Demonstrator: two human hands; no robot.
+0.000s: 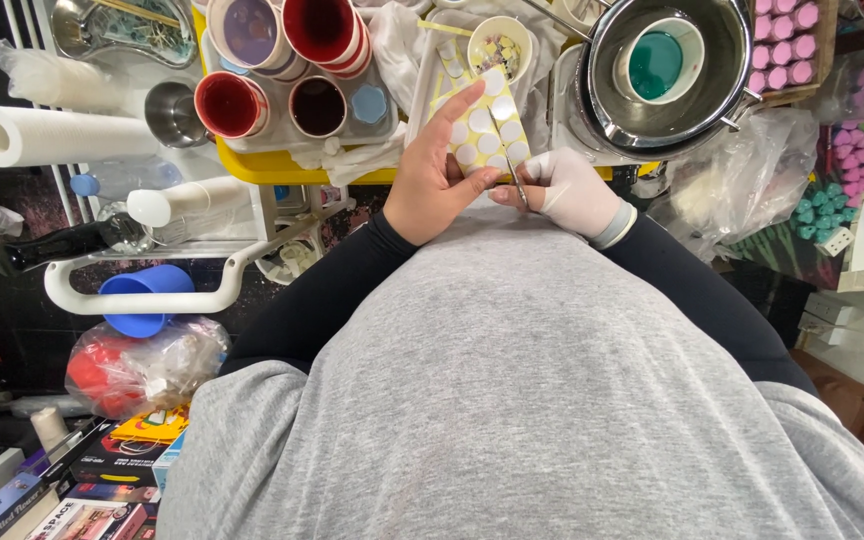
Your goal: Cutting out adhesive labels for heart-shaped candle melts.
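Holding yellow sheet of white round stickers in bare left hand, thumb and fingers pinching sheet's lower edge, just above belly.

Gripping thin metal tweezers in gloved right hand, fingers closed tight, tip touching sheet at 6 o'clock edge.

Risking poke to left thumb, sitting right beside sharp tip.

Risking bent sheet or torn sticker if pinching too hard.

Sitting close at 1 o'clock: pot with teal wax cup; bumping elbow up could be tipping it.

Yellow sticker sheet w/ white dots, upright; metal tweezers touching it.
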